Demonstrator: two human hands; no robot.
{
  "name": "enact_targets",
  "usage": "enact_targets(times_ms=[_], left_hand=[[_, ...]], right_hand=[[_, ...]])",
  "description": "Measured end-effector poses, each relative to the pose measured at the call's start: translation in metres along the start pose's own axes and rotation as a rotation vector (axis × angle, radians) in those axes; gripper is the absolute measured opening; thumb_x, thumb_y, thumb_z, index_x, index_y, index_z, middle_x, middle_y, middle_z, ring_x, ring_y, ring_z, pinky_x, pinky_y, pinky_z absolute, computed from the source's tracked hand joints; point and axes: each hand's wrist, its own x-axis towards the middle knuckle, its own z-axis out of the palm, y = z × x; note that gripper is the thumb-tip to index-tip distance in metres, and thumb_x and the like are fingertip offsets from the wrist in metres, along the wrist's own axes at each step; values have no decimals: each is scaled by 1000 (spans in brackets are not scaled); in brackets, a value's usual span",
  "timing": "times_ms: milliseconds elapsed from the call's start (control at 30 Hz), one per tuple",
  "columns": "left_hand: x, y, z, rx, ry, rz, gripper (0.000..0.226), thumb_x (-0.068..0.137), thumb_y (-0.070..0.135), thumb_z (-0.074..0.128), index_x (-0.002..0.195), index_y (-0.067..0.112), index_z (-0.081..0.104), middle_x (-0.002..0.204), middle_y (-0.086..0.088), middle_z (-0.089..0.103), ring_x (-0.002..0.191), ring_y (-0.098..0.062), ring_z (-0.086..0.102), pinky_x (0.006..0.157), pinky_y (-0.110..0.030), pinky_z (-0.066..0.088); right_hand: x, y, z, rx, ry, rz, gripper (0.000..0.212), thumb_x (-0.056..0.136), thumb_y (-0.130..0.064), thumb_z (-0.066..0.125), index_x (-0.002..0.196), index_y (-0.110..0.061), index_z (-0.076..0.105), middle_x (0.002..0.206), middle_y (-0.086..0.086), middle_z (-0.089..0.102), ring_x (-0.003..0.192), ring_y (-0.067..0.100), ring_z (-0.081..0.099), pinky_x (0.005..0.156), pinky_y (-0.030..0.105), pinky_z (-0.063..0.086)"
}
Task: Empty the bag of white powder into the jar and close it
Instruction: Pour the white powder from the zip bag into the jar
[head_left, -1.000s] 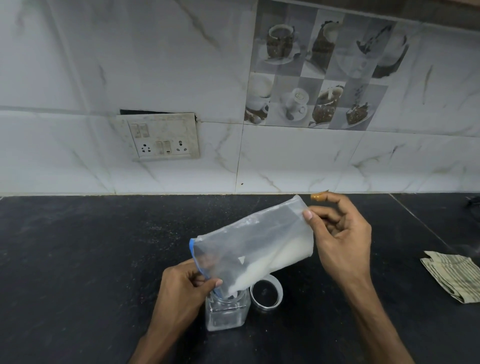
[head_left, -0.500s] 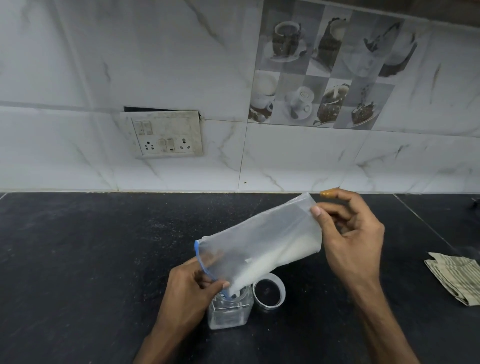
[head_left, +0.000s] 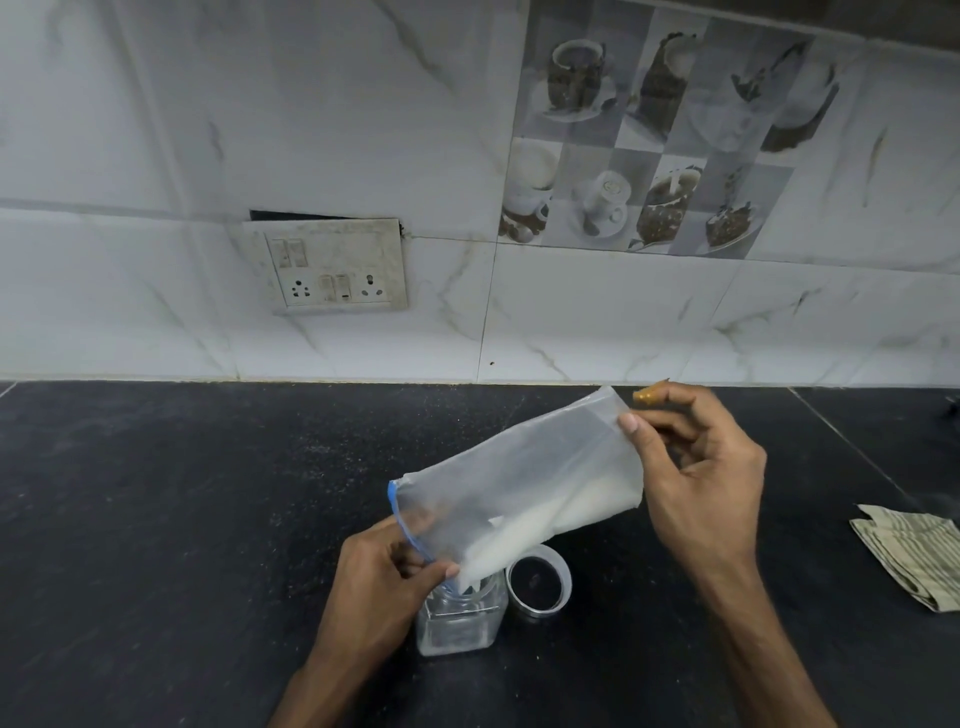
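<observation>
While the left hand (head_left: 379, 577) pinches the blue-edged mouth of the bag (head_left: 519, 483) right at the top of the jar (head_left: 457, 623), the right hand (head_left: 701, 483) holds the bag's closed end higher up and to the right. Its thumb and curled fingers (head_left: 675, 421) grasp the plastic, so the bag slopes down toward the jar. White powder (head_left: 524, 538) lies along the bag's lower side and reaches the mouth. Any print on the bag or jar cannot be made out through the cloudy plastic, and the marks on the socket plate (head_left: 332, 265) on the wall are too small to read. A picture tile (head_left: 665, 140) shows cups and desserts, with no lettering I can read. The jar stands on the dark surface (head_left: 156, 519). Its neck is hidden behind the left thumb and the bag's mouth, and how much powder it holds is hard to tell. Just right of the jar lies the lid (head_left: 537, 582), open side up; whether the two touch is unclear. A striped cloth (head_left: 914, 551) lies well apart at the right, cut off by the frame edge, and both forearms are cut off at the bottom.
</observation>
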Motion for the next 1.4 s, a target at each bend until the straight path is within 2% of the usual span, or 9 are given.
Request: enact_targets(times_ms=[300, 433, 567, 667, 867, 967, 1133, 1267, 1400], left_hand=[[-1, -2, -1, -34, 8, -7, 45, 63, -1, 88, 88, 33, 71, 66, 1, 75, 50, -6, 67, 57, -23, 59], [-1, -3, -2, -29, 7, 25, 55, 64, -2, 87, 71, 48, 66, 65, 7, 73, 48, -1, 61, 53, -22, 56], [-1, -6, -1, -7, 8, 18, 58, 65, 1, 87, 66, 55, 68, 67, 1, 73, 49, -6, 62, 57, -32, 59], [0, -11, 0, 7, 10, -4, 45, 64, 3, 89, 66, 43, 67, 63, -10, 72, 54, -23, 69, 59, -41, 61], [0, -12, 2, -4, 4, -12, 51, 63, 3, 89, 93, 40, 69, 65, -10, 73, 55, -21, 69, 57, -25, 59], [0, -11, 3, 6, 12, -36, 43, 63, 3, 89, 92, 31, 72, 63, -8, 73, 57, -23, 70, 54, -22, 58], [1, -9, 0, 39, 13, -42, 51, 63, 3, 89, 77, 46, 63, 63, -3, 75, 58, -19, 73, 60, -33, 62], [1, -7, 0, 57, 1, -32, 46, 63, 4, 90, 77, 41, 66, 62, 1, 74, 53, -9, 69, 54, -18, 56], [1, -7, 0, 31, -18, -37, 42, 63, 6, 89, 86, 35, 69, 59, -1, 73, 53, -6, 68, 57, -18, 57]], right_hand=[[-2, 11, -8, -67, -178, -122, 43, 84, 18, 66, 98, -22, 75, 104, -9, 73, 102, 2, 68, 93, 21, 55], [-4, 14, -17, -79, -260, -85, 54, 77, 15, 76, 111, -27, 72, 114, -14, 71, 113, 6, 66, 96, 23, 55], [-5, 12, -17, -31, -223, 45, 56, 80, 13, 75, 107, -35, 66, 108, -11, 71, 102, 5, 70, 86, 19, 58], [-6, 10, -17, 33, -166, 137, 52, 80, 10, 77, 103, -32, 56, 85, 3, 75, 82, 7, 74, 75, 13, 57], [-11, 7, -14, -11, -103, 89, 46, 80, 1, 80, 98, -32, 54, 89, -9, 77, 78, 6, 74, 73, 15, 57], [-13, 6, -14, -33, -108, 65, 47, 79, 0, 80, 99, -34, 55, 93, -10, 76, 78, 6, 73, 72, 14, 56], [-13, 6, -15, -24, -86, 57, 46, 78, 0, 81, 98, -33, 55, 92, -11, 76, 78, 5, 74, 72, 13, 55], [-15, 6, -14, -15, -73, 55, 45, 78, 2, 81, 97, -29, 56, 92, -13, 76, 79, 3, 73, 73, 13, 55], [-13, 7, -16, 30, -29, 81, 48, 76, -1, 82, 101, -31, 53, 88, -9, 79, 78, 9, 75, 74, 18, 57]])
